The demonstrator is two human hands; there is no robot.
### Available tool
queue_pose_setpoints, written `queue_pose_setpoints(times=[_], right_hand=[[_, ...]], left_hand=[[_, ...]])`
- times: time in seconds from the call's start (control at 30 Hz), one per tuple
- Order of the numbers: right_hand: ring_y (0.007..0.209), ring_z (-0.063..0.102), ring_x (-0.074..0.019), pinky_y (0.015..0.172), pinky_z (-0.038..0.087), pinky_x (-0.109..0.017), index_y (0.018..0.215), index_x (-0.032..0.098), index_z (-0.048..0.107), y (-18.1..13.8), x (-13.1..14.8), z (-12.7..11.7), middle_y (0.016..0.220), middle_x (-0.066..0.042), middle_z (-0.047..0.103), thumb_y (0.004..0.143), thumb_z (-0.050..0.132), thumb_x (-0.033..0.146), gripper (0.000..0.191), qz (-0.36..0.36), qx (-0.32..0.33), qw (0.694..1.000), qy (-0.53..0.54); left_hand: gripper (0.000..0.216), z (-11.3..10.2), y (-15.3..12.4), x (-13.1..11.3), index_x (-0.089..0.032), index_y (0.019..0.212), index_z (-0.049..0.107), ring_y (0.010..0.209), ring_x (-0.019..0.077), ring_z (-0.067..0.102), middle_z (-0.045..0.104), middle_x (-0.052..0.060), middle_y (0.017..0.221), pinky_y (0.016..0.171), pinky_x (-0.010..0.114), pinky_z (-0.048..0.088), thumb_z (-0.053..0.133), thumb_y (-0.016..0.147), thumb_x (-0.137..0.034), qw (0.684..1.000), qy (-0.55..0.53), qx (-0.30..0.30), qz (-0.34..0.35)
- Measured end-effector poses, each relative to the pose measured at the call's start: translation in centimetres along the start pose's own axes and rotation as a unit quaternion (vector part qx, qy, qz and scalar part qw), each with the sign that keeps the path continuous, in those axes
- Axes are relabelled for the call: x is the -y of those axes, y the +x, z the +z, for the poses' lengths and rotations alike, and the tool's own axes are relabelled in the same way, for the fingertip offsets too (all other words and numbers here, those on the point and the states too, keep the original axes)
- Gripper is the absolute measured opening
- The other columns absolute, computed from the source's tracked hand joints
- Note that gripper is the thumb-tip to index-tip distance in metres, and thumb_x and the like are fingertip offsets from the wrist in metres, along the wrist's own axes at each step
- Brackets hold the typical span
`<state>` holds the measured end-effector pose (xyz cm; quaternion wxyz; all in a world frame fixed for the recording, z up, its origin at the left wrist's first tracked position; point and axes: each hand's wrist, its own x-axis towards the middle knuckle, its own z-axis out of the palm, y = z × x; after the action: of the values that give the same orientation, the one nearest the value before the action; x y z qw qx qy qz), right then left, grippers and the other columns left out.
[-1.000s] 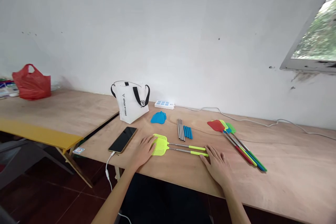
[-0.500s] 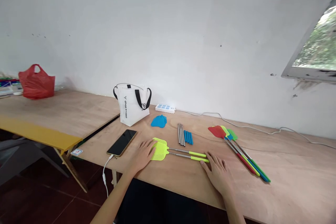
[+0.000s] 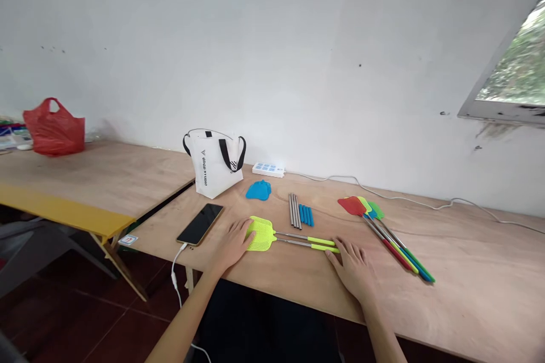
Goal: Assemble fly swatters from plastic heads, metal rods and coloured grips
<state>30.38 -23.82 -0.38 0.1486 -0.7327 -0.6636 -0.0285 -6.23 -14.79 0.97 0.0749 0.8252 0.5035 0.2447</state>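
Observation:
Two yellow-green fly swatters (image 3: 272,235) lie side by side on the wooden table (image 3: 468,272), heads to the left, handles to the right. My left hand (image 3: 233,241) rests flat with fingers spread, touching the mesh heads. My right hand (image 3: 352,269) lies flat and open at the handle ends, fingertips against them. Behind them lie several steel rods (image 3: 294,210) and blue grips (image 3: 305,214), plus blue swatter heads (image 3: 258,190).
A bunch of assembled swatters in red, yellow, blue and green (image 3: 385,231) lies to the right. A phone (image 3: 200,224) on a white cable lies left of my hand. A white tote bag (image 3: 215,163) and power strip (image 3: 268,169) stand by the wall. A red plastic bag (image 3: 54,129) sits on the neighbouring table.
Only the camera has shifted slightly; both hands stay flat at the ends of the two yellow-green swatters.

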Motion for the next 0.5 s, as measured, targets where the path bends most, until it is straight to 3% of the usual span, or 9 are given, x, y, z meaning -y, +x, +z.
queue_pose_setpoints(times=[0.5], right_hand=[[0.138, 0.044, -0.0262, 0.116, 0.028, -0.05, 0.144, 0.026, 0.051, 0.09, -0.54, 0.53, 0.148, -0.007, 0.054, 0.101, 0.029, 0.053, 0.056, -0.013, -0.01, 1.0, -0.002]], left_hand=[[0.04, -0.24, -0.08, -0.29, -0.023, 0.138, 0.05, 0.131, 0.0291, 0.051, 0.056, 0.01, 0.144, 0.111, 0.049, 0.039, 0.034, 0.105, -0.04, 1.0, 0.013, -0.001, 0.006]])
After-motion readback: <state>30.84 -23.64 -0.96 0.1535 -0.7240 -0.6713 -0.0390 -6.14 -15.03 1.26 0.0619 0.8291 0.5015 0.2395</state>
